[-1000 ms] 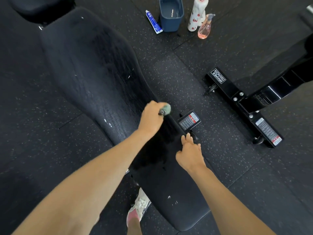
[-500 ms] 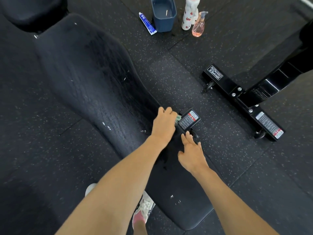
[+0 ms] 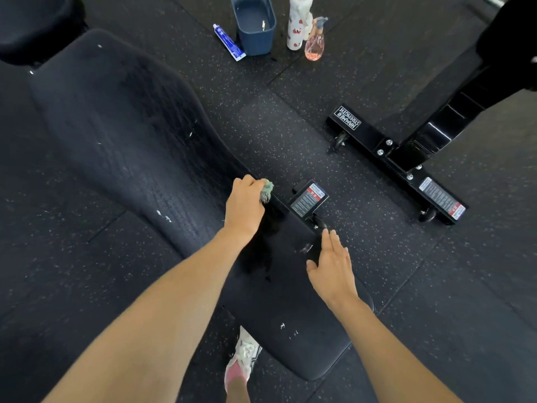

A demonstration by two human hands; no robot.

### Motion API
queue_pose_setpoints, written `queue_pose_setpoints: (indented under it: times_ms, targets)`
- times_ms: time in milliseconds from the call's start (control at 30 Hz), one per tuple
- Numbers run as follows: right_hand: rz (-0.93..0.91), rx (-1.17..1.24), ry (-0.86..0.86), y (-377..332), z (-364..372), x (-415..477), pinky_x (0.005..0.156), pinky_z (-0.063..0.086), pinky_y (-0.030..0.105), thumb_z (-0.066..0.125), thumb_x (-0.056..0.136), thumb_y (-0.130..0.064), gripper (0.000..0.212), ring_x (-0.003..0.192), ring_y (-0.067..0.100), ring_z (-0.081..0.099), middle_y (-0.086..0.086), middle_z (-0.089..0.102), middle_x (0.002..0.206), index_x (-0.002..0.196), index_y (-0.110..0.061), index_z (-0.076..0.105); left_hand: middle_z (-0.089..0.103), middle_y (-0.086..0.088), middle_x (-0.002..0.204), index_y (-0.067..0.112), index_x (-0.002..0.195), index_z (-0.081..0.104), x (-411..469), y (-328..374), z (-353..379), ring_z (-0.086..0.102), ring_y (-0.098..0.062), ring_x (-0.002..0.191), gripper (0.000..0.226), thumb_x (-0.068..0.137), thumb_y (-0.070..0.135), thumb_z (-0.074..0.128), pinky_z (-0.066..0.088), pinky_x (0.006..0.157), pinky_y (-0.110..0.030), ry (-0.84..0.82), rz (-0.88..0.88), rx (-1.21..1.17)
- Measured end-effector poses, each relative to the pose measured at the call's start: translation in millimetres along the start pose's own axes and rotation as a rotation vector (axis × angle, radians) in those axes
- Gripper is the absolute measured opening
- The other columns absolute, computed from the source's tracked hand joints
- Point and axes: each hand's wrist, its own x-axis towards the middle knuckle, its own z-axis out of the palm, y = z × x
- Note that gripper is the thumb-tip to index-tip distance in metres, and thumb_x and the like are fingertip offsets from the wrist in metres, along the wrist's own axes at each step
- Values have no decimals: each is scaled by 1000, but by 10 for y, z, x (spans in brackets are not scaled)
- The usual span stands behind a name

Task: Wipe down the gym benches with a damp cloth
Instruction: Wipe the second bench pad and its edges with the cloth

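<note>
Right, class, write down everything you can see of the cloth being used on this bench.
The cloth is a small bunched wad, pale green with greyer folds, seemingly soft fabric. The left hand grips it and hides most of it; only one end shows beyond it. It sits at the edge of the black bench pad, near the labelled bracket. Dampness cannot be told.

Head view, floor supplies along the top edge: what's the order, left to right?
blue-and-white tube → dark blue bin → white bottle with red print → pink spray bottle
</note>
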Motion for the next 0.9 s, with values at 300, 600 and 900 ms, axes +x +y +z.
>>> queue_pose_setpoints:
  times_ms: [300, 600, 900]
  targets:
    - [103, -70, -4, 177, 120, -121, 122, 5, 38, 56, 96, -34, 88, 149, 23, 0, 13, 1, 161, 152, -4, -5, 51, -5, 115, 13, 127, 53, -627, 534, 458, 40, -23, 108, 50, 79, 0, 63, 46, 79, -29, -51, 61, -64]
    - [159, -50, -20, 115, 161, -172, 121, 5, 40, 61, 94, -29, 87, 150, 22, 1, 8, 5, 162, 154, -7, 2, 56, -6, 112, 12, 126, 59, -753, 615, 527, 44, -23, 106, 53, 81, -12, 49, 47, 86, -39, -270, 182, -269]
    - [166, -59, -13, 83, 262, -267, 120, 1, 42, 62, 93, -30, 94, 149, 24, -9, 11, -11, 161, 152, -6, -7, 50, -5, 117, 15, 134, 49, -713, -11, 193, 40, -22, 108, 54, 84, -2, 58, 42, 84, -30, 1, -22, 1]
